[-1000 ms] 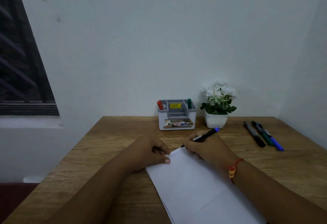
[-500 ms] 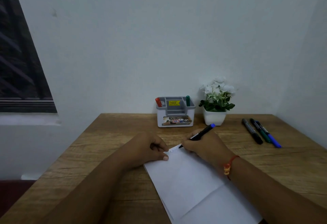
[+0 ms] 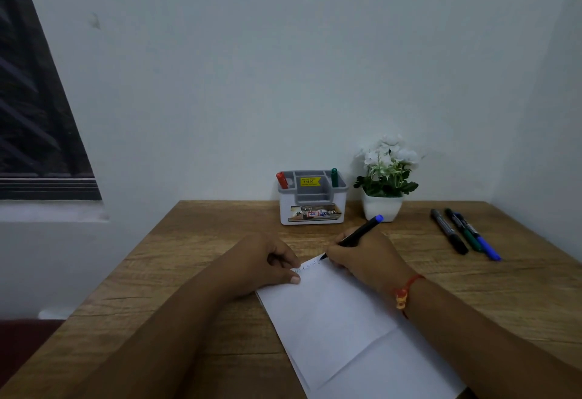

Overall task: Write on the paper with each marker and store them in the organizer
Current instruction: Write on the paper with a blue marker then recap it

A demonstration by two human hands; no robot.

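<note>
A white sheet of paper (image 3: 340,326) lies on the wooden table, with small writing along its far edge. My right hand (image 3: 365,260) grips a black marker with a blue end (image 3: 362,231), its tip on the paper's top edge. My left hand (image 3: 267,263) rests on the paper's top left corner, fingers curled, thumb pressing the sheet. A white and grey organizer (image 3: 311,198) stands at the back of the table, holding a red marker (image 3: 282,180) on its left and a green marker (image 3: 334,177) on its right.
Three more markers lie side by side at the right: a black one (image 3: 448,231), a green one (image 3: 462,229) and a blue one (image 3: 480,239). A white pot of white flowers (image 3: 382,206) stands right of the organizer. Walls close the back and right; a window is at left.
The view has tilted down slightly, showing more of the paper. The marker tip has edged along the top edge of the paper; my left hand stays in place.
</note>
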